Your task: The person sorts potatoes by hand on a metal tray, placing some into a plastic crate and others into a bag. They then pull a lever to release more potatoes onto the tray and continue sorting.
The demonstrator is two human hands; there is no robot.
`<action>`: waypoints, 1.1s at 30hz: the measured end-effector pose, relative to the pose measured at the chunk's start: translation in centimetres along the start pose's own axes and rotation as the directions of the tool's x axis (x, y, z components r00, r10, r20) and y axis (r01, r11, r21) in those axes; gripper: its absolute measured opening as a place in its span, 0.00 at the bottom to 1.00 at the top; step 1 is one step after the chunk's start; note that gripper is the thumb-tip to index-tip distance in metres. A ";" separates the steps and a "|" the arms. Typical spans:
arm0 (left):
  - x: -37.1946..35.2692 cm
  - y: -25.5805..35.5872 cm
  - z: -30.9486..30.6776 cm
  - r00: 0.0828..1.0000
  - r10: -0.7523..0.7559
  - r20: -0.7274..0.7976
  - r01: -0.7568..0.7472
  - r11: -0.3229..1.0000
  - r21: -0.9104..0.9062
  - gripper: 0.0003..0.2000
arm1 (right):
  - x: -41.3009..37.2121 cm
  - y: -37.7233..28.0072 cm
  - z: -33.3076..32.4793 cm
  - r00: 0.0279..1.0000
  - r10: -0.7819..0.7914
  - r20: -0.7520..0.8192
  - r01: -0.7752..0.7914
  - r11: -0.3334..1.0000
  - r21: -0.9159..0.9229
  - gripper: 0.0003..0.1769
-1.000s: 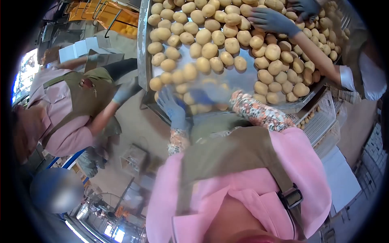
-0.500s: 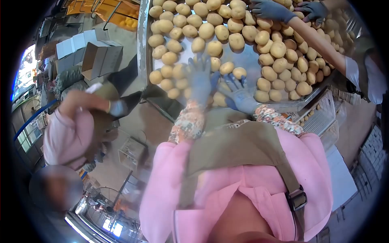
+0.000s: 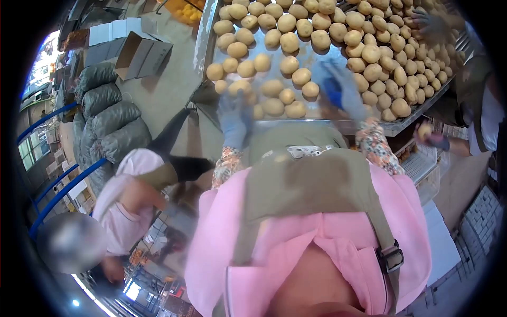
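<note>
Many potatoes point(image 3: 289, 42) lie on a metal sorting table point(image 3: 322, 112). At the near left edge my left hand point(image 3: 234, 120), in a grey-blue glove, reaches forward with fingers stretched out beside a small group of potatoes point(image 3: 273, 106). My right hand point(image 3: 346, 94), gloved the same way with dark blue on the palm side, is over the bare metal just left of the dense potato pile point(image 3: 385, 68). Motion smears its fingers. Both my forearms wear flowered sleeve covers.
Across the right corner a co-worker's gloved hand point(image 3: 430, 26) is over the pile, and their other hand point(image 3: 430, 136) holds a potato beside the table. Plastic crates point(image 3: 422, 161) stand below. At left, another person bends near stacked green sacks point(image 3: 124, 134) and an open carton point(image 3: 142, 55).
My hands have moved apart, left hand leftward and right hand rightward. Some potatoes near me lie differently. The co-worker at right has drawn one hand off the table; the person at left bends lower.
</note>
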State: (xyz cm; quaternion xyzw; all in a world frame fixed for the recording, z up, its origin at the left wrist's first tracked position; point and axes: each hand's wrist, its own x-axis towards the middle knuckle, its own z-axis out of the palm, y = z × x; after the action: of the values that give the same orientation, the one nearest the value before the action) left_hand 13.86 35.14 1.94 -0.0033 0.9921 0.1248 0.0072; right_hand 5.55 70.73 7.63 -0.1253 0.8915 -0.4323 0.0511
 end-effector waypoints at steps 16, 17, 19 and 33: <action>8.6 5.1 0.2 0.994 0.069 0.089 -0.078 0.992 0.101 0.33 | 1.9 -6.6 10.4 0.741 -0.384 0.551 0.222 0.914 0.339 0.21; 7.7 4.8 0.0 0.995 0.047 0.084 -0.047 0.999 -0.001 0.34 | 2.3 -6.8 8.8 0.740 -0.393 0.546 0.235 0.912 0.337 0.21; 6.6 2.5 1.1 0.999 0.044 -0.007 -0.044 0.995 -0.094 0.37 | 1.6 -6.1 4.1 0.913 -0.225 0.340 0.044 0.883 0.467 0.20; 6.1 1.8 -2.0 0.949 0.109 -0.295 -0.077 0.990 0.116 0.24 | -3.9 3.0 11.4 0.886 -0.051 0.460 0.206 0.934 -0.292 0.12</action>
State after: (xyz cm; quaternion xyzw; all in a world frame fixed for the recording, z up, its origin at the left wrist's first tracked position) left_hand 7.69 36.37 4.22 0.0249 0.9858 0.0717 -0.1496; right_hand 11.04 64.91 -1.82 -0.2872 0.9055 -0.2376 0.2027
